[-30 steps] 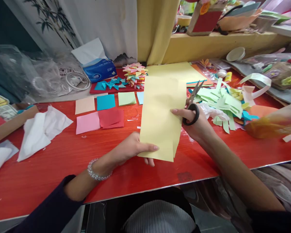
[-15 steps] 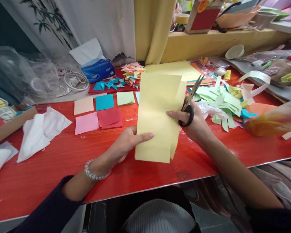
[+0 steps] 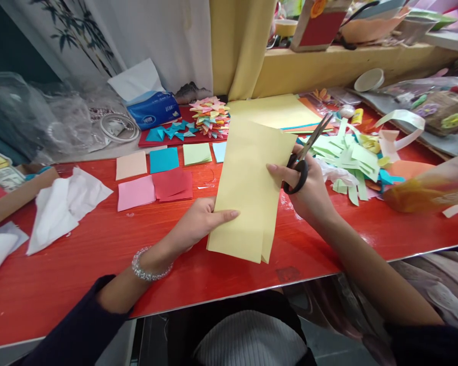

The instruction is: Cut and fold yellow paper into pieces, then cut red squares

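Yellow paper (image 3: pixel 252 188), in at least two layers, is held up over the red table. My left hand (image 3: pixel 200 221) grips its lower left edge, thumb flat on the front and the fingers behind. On the right edge, my right hand (image 3: pixel 305 188) pinches the paper with its thumb in front. That same hand has black-handled scissors (image 3: pixel 303 165) hooked on it, their blades pointing up and away to the right. The layers spread slightly apart at the bottom right corner.
Square paper stacks in pink (image 3: pixel 136 193), red (image 3: pixel 172 184), blue (image 3: pixel 164 160) and pale green (image 3: pixel 197 153) lie left of the paper. Green paper strips (image 3: pixel 345 152) are heaped at right. Behind stand a tissue pack (image 3: pixel 152 109) and a folded-paper piece (image 3: pixel 211 117). A crumpled tissue (image 3: pixel 64 208) lies at left.
The yellow paper has tilted, its top leaning right and its bottom shifting left. Its layers now lie closer together. My right hand and the scissors have moved slightly right.
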Motion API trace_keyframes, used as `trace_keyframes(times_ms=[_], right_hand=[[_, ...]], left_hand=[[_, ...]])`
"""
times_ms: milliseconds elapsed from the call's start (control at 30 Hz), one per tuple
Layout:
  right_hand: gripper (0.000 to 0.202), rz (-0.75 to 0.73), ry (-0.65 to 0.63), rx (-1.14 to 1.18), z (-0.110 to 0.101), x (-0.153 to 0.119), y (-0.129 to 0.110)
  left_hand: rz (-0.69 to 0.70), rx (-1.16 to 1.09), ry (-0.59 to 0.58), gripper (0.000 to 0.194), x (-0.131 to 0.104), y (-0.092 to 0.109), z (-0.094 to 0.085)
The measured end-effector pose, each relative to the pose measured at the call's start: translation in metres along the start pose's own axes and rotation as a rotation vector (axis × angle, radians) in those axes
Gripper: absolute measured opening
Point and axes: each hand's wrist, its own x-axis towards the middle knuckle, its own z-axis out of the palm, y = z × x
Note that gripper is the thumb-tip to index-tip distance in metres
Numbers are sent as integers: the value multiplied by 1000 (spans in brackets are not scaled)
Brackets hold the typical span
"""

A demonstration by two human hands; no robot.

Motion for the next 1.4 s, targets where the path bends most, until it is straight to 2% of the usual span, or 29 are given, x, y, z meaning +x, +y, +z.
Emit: trace_keyframes(times_ms=[267,533,933,1200,1400], right_hand=[[37,16,68,-16,0,-1,-6],[34,-40,44,2,-1,-2,-4],[31,-102,21,93,-3,1,-1],[36,-88,10,-15,-4,1,-3],[35,-126,-8,26,-4,1,-4]], left_hand=[[-49,52,-14,21,0,2,-1],[-49,52,-18,25,1,0,-2],[-46,-82,-34,32,2,2,-1],[-5,-99,-16,32,3,1,-2],[-4,-111,-7,32,3,1,-3]])
